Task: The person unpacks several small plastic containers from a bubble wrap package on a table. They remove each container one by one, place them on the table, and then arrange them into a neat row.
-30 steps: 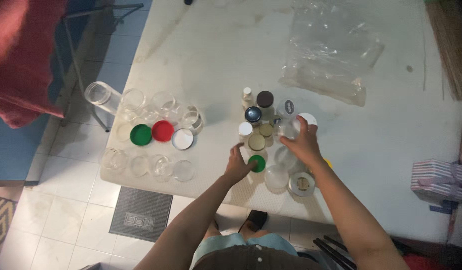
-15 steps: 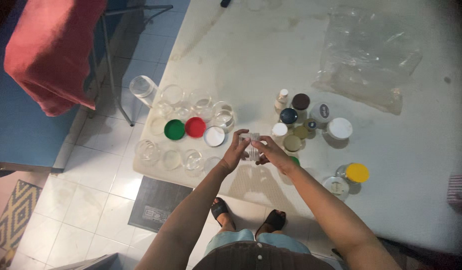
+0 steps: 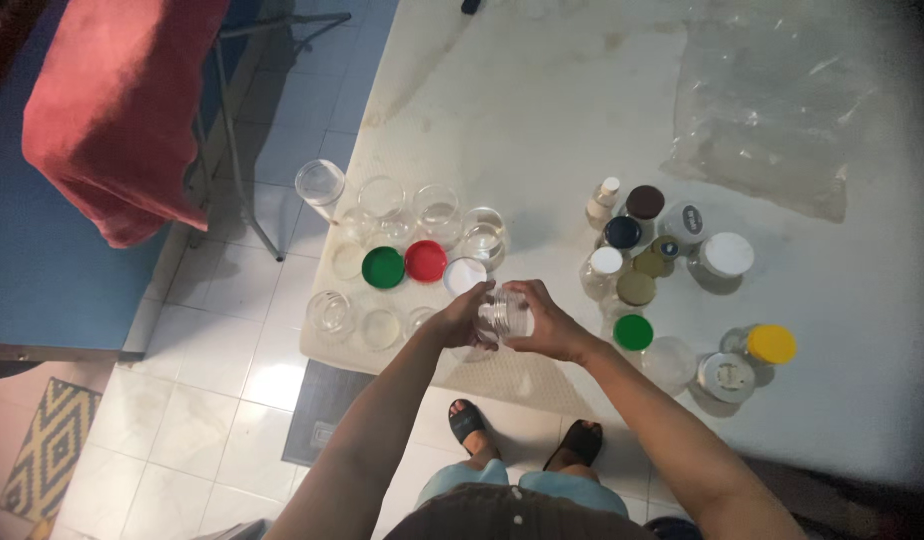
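Both my hands hold one small clear plastic jar [image 3: 505, 318] just above the white table's [image 3: 582, 120] near edge. My left hand [image 3: 454, 322] cups its left side and my right hand [image 3: 545, 322] grips its right side. To the left stand several open clear jars [image 3: 437, 212] with a green lid [image 3: 383, 267], a red lid [image 3: 425, 260] and a white lid [image 3: 463, 274] among them. To the right is a cluster of capped jars, among them a green-capped jar [image 3: 633, 332], a yellow-capped jar [image 3: 771, 343] and a white-capped jar [image 3: 728, 254].
A crumpled clear plastic bag [image 3: 772, 110] lies at the table's far right. A red cloth [image 3: 122, 110] hangs over a metal stand at the left. My sandalled feet [image 3: 522, 435] stand on the white floor tiles, with a grey mat [image 3: 312, 420] beside them.
My right hand took a clear jar from the capped cluster and brought it left to the table's near edge. My left hand left the green-capped jar and joined it on the jar.
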